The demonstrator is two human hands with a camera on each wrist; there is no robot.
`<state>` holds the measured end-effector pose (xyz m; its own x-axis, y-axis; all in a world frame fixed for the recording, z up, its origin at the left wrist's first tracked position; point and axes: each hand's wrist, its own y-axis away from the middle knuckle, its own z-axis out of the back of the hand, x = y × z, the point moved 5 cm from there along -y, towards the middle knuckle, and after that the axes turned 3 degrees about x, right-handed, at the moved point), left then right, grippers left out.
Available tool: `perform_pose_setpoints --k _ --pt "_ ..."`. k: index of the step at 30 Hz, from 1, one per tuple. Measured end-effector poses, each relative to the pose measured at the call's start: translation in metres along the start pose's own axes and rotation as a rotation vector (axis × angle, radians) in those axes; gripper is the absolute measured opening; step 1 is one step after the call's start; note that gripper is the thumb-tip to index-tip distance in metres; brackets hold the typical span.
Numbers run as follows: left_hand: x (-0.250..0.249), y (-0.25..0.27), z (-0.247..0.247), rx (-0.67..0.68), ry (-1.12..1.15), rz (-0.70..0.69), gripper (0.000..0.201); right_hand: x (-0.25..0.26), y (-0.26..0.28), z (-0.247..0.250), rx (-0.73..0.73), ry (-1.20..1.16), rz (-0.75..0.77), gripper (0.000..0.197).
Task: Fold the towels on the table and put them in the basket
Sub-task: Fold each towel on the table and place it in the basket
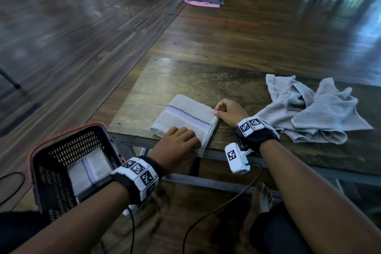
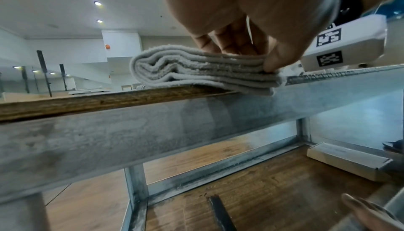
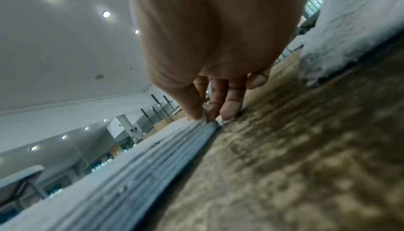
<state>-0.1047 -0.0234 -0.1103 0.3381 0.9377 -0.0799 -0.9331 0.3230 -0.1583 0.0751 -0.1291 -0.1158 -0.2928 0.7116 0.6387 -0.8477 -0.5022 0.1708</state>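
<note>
The head camera looks steeply down from above the table [image 1: 237, 84], both forearms reaching toward twelve o'clock. The left wrist camera sits below the table edge, looking up close at the folded towel [image 2: 196, 72] under its fingers. The right wrist camera skims the tabletop, facing eleven o'clock. All three views share that towel.
</note>
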Motion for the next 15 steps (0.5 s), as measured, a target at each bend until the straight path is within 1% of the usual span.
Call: perform_pose_setpoints --k 2,4,7,8,9,11,13,15 --pt "0.001 0.001 -0.002 0.058 0.033 -0.002 0.032 0.001 0.001 -0.003 0.010 0.066 -0.021 0.010" --pt "0.010 -0.001 0.005 0.040 0.120 0.047 0.030 0.005 0.003 -0.003 -0.002 0.215 -0.022 0.009" --pt "0.036 -0.006 0.022 -0.085 0.161 0.212 0.024 0.018 0.016 -0.001 -0.081 0.485 0.050 0.018" --pt "0.049 -0.007 0.026 -0.109 0.149 0.280 0.024 0.024 0.024 -0.002 -0.102 0.531 0.091 0.021" --pt "0.062 -0.008 0.029 -0.105 0.128 0.340 0.024 0.032 0.034 -0.006 -0.108 0.549 0.143 0.023" --pt "0.085 -0.007 0.028 -0.011 0.066 0.404 0.032 0.048 0.059 -0.020 -0.068 0.531 0.273 0.025" --pt "0.099 -0.004 0.020 0.139 0.011 0.391 0.042 0.060 0.088 -0.038 0.016 0.508 0.421 0.029" --pt "0.104 0.000 0.010 0.258 -0.018 0.351 0.046 0.063 0.112 -0.055 0.095 0.572 0.520 0.038"
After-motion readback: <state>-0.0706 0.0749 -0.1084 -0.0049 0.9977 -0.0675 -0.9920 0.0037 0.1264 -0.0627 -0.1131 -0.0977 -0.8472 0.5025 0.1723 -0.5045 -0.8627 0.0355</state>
